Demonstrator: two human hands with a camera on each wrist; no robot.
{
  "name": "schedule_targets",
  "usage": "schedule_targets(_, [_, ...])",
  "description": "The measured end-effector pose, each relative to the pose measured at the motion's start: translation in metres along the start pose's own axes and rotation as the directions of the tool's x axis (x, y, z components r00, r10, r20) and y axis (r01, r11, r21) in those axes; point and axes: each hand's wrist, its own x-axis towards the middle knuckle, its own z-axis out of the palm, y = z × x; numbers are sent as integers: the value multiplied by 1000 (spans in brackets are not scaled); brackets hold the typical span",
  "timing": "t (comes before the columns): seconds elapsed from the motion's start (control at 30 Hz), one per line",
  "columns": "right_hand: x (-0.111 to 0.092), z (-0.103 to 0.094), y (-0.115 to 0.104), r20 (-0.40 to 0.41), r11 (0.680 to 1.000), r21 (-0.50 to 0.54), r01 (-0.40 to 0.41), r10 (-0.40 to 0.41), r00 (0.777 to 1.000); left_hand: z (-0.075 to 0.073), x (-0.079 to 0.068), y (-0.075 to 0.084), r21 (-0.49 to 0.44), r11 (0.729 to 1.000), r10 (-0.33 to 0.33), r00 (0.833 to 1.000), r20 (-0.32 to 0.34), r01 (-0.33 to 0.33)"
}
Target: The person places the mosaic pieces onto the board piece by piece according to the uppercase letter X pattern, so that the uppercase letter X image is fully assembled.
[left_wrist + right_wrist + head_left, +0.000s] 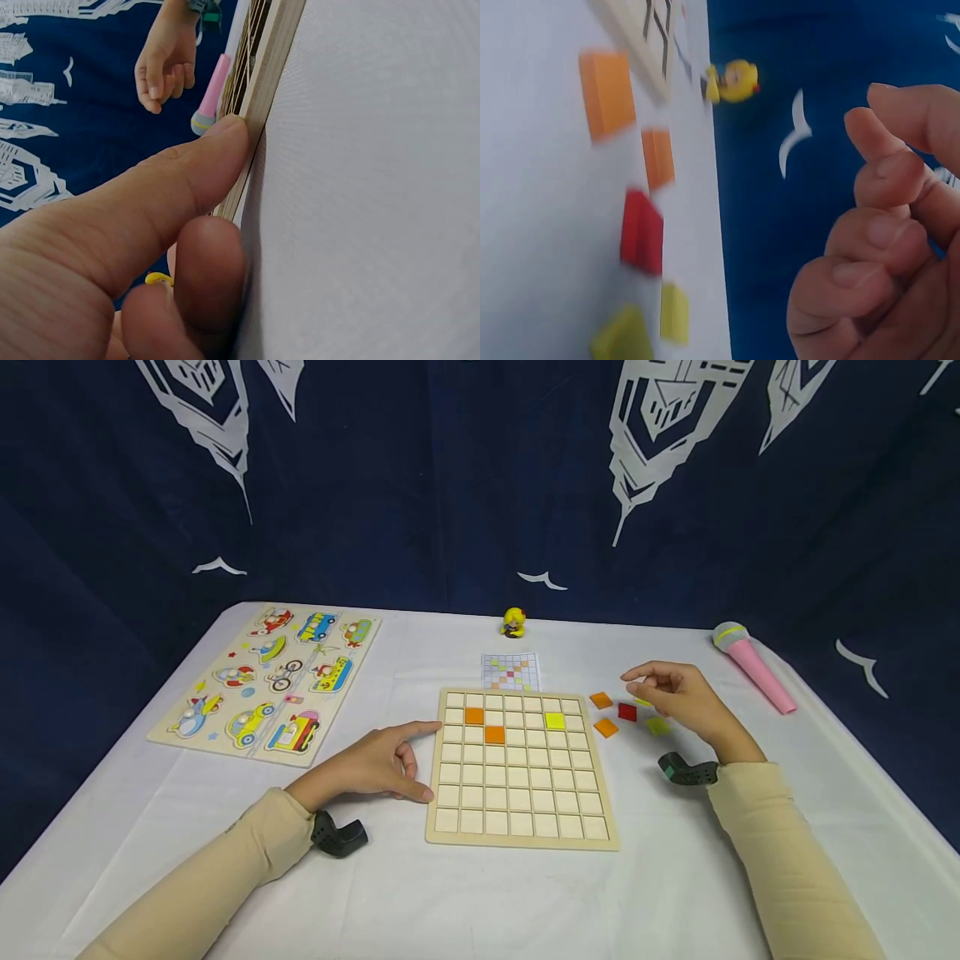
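Observation:
A square wooden grid board [520,768] lies on the table in the head view. On its grid sit two orange tiles, one of them an upper-left orange tile [474,716], and a yellow tile [555,721]. My left hand [375,764] touches the board's left edge with thumb and forefinger stretched out, the other fingers bent. To the right of the board, my right hand [678,697] hovers over loose tiles with nothing in its loosely bent fingers. Below it are a red tile [642,231], two orange tiles, including a larger orange tile [607,94], and two yellow-green tiles.
Behind the board lies a printed pattern card [511,672], with a small yellow-haired figurine [513,623] farther back. A vehicle picture puzzle [255,693] takes up the table's left side. A pink toy microphone [757,670] lies at the back right. A dark blue curtain [480,485] hangs behind.

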Motion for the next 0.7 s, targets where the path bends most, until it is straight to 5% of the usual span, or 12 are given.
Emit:
schedule_targets(0.23, [-7,-26,23,32,996,-36,-84,85,996,0,0,0,3,1000,-3,1000,-3,3])
schedule_targets(0.47, [-17,-47,47,102,974,-10,-226,226,969,0,0,0,7,1000,-3,1000,-3,3])
schedule_targets(0.7, [-26,-55,65,139,973,51,-224,215,967,0,0,1,4,1000,-1,1000,-3,1])
